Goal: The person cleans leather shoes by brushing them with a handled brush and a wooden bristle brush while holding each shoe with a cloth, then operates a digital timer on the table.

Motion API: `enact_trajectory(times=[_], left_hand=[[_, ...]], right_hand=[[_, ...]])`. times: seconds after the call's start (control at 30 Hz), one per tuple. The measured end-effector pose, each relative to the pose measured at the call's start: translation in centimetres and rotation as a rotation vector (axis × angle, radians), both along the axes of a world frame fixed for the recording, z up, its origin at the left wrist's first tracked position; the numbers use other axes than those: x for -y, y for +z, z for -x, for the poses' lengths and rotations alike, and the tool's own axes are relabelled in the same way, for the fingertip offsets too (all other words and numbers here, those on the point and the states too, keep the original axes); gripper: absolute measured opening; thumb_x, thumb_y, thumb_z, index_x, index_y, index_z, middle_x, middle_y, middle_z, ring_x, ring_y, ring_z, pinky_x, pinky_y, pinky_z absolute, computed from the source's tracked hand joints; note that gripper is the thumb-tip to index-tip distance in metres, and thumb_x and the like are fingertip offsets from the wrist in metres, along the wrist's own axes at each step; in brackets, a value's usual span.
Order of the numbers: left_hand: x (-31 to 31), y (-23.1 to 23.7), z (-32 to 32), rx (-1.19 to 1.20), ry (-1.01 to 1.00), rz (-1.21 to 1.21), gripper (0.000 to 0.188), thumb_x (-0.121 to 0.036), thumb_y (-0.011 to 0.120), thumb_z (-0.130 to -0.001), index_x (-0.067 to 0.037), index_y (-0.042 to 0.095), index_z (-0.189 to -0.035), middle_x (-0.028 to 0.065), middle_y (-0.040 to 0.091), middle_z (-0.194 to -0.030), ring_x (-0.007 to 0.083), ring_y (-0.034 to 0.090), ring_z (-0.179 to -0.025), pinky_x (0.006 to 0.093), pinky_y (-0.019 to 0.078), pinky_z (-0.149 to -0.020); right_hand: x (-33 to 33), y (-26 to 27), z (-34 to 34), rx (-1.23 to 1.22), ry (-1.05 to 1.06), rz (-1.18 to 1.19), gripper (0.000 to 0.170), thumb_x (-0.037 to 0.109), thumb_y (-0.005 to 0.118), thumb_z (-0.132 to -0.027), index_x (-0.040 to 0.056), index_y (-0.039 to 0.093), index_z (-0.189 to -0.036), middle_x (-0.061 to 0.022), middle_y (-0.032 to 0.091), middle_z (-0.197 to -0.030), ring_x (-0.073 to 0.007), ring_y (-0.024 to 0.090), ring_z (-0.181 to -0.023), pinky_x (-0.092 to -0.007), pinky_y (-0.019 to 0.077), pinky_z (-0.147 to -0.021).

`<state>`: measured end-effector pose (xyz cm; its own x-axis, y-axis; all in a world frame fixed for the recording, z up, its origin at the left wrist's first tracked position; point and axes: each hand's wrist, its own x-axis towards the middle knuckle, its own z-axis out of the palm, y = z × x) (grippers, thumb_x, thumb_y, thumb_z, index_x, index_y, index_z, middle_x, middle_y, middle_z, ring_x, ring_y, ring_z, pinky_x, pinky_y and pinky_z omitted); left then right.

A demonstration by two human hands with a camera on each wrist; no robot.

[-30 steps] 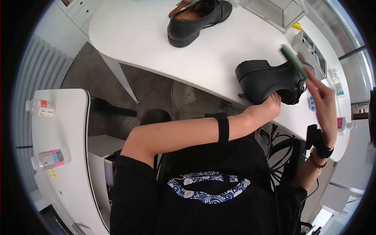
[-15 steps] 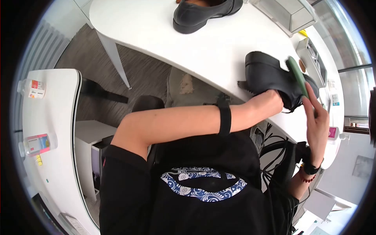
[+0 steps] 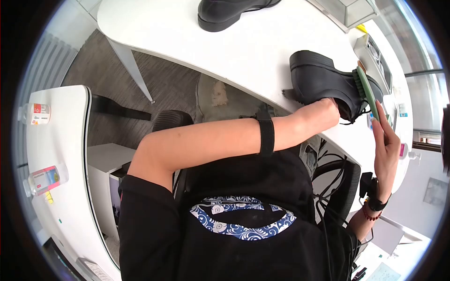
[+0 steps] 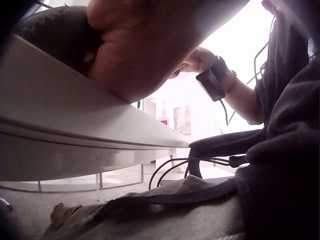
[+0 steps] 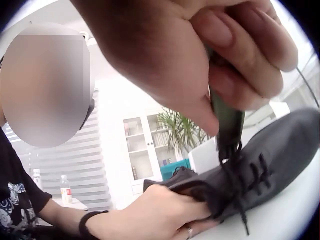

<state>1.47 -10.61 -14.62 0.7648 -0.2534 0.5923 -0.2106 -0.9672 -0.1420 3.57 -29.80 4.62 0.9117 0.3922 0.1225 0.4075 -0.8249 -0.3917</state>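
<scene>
Brushing seems the step in hand: on the white table point(image 3: 262, 58) sits the black shoe point(image 3: 323, 82), its opening gripped by the left hand point(image 3: 324, 113); near its laces, the right hand point(image 3: 387, 145) grasps a green brush point(image 3: 368, 93). Continuing likely calls for steadying the shoe.

Our left arm point(image 3: 211, 143) reaches across our front, bent at the elbow point(image 3: 154, 150), and our left hand point(image 3: 323, 112) grips, its fingertips hidden in the head view. Our right forearm point(image 3: 362, 225) rises beside us; our right hand point(image 3: 388, 143) pinches, fingers curled toward the thumb.
</scene>
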Motion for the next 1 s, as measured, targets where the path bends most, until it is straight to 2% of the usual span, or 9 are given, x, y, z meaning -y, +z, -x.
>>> enact_trajectory(times=[0.1, 0.3, 0.37, 0.4, 0.43, 0.5, 0.57, 0.83, 1.0], left_hand=[[1.6, -0.7, -0.9, -0.012, -0.099, 0.129, 0.015, -0.011, 0.053, -0.094, -0.013, 0.066, -0.101, -0.0029, 0.062, -0.101, 0.0084, 0.058, -0.104, 0.0253, 0.0452, -0.087], [1.7, 0.2, -0.2, -0.365, -0.421, 0.689, 0.021, -0.013, 0.048, -0.101, -0.013, 0.057, -0.12, -0.001, 0.058, -0.111, 0.0115, 0.051, -0.116, 0.0283, 0.0407, -0.1], [1.8, -0.3, -0.6, 0.126, 0.003, -0.21, 0.021, -0.015, 0.054, -0.099, -0.01, 0.054, -0.119, 0.001, 0.055, -0.115, 0.012, 0.056, -0.111, 0.0285, 0.0478, -0.093], [0.7, 4.3, 0.3, 0.136, 0.011, -0.431, 0.019, -0.015, 0.059, -0.092, -0.013, 0.061, -0.11, -0.0035, 0.058, -0.102, 0.0088, 0.059, -0.101, 0.0239, 0.0482, -0.084], [1.7, 7.3, 2.3, -0.278, 0.133, -0.434, 0.012, -0.012, 0.061, -0.084, -0.017, 0.065, -0.094, -0.0096, 0.059, -0.089, 0.0063, 0.059, -0.091, 0.0205, 0.0459, -0.075], [1.7, 7.2, 2.4, -0.251, 0.157, -0.399, 0.011, -0.012, 0.062, -0.084, -0.017, 0.065, -0.093, -0.0098, 0.059, -0.088, 0.0063, 0.059, -0.09, 0.0205, 0.0457, -0.073], [1.7, 6.9, 2.5, -0.17, 0.183, -0.361, 0.009, -0.012, 0.062, -0.082, -0.017, 0.065, -0.09, -0.0101, 0.058, -0.085, 0.0063, 0.059, -0.087, 0.0206, 0.0454, -0.071], [0.7, 5.2, 1.0, 0.207, 0.053, -0.31, 0.007, -0.012, 0.063, -0.078, -0.019, 0.064, -0.077, -0.0113, 0.057, -0.074, 0.0063, 0.06, -0.076, 0.0209, 0.044, -0.061], [0.9, 5.6, 1.1, 0.047, 0.043, -0.33, 0.005, -0.015, 0.065, -0.073, -0.013, 0.062, -0.07, -0.002, 0.058, -0.064, 0.0111, 0.059, -0.06, 0.023, 0.0455, -0.052]], right_hand=[[-4.4, -0.5, 3.3, 0.03, 0.089, -0.009, 0.043, 0.017, 0.066, -0.098, 0.0128, 0.061, -0.14, -0.0186, 0.073, -0.115, -0.0077, 0.067, -0.076, -0.0304, 0.0489, -0.067], [-8.5, -1.2, 3.8, 0.14, 0.499, -0.03, 0.043, 0.008, 0.068, -0.093, 0.0123, 0.065, -0.136, -0.0232, 0.061, -0.075, -0.0307, 0.053, -0.051, -0.0352, 0.0466, -0.058], [-7.5, -0.7, 3.2, 0.007, 0.45, 0.015, 0.042, 0.007, 0.068, -0.093, 0.0108, 0.066, -0.134, -0.0236, 0.069, -0.089, -0.0293, 0.064, -0.061, -0.0331, 0.051, -0.065], [-6.4, -1.1, 2.8, 0.083, 0.404, 0.007, 0.041, 0.006, 0.068, -0.093, 0.0088, 0.066, -0.134, -0.0193, 0.074, -0.109, -0.0216, 0.071, -0.076, -0.0287, 0.0538, -0.076], [-5.2, -1.8, 2.3, 0.252, 0.366, -0.097, 0.04, 0.011, 0.07, -0.092, 0.0144, 0.068, -0.131, -0.0169, 0.074, -0.098, -0.0351, 0.065, -0.066, -0.0328, 0.0525, -0.063], [-2.9, -0.3, 2.2, 0.142, 0.087, 0.001, 0.043, 0.01, 0.068, -0.095, 0.0148, 0.064, -0.137, -0.0128, 0.077, -0.103, -0.0071, 0.055, -0.066, -0.0247, 0.0473, -0.066], [-0.4, -0.6, 0.8, 0.113, 0.0, 0.013, 0.042, 0.009, 0.065, -0.098, 0.0142, 0.062, -0.139, -0.0095, 0.078, -0.104, -0.0044, 0.046, -0.072, -0.0234, 0.0452, -0.068], [-6.7, -1.5, 4.4, 0.282, 0.284, 0.09, 0.042, 0.014, 0.068, -0.095, 0.0159, 0.065, -0.136, -0.0172, 0.066, -0.075, -0.0278, 0.055, -0.051, -0.0338, 0.0453, -0.054], [-3.6, -2.1, 1.7, 0.273, 0.155, 0.024, 0.043, 0.019, 0.069, -0.095, 0.0205, 0.064, -0.138, -0.0157, 0.051, -0.062, -0.0191, 0.036, -0.05, -0.0326, 0.0397, -0.052]])
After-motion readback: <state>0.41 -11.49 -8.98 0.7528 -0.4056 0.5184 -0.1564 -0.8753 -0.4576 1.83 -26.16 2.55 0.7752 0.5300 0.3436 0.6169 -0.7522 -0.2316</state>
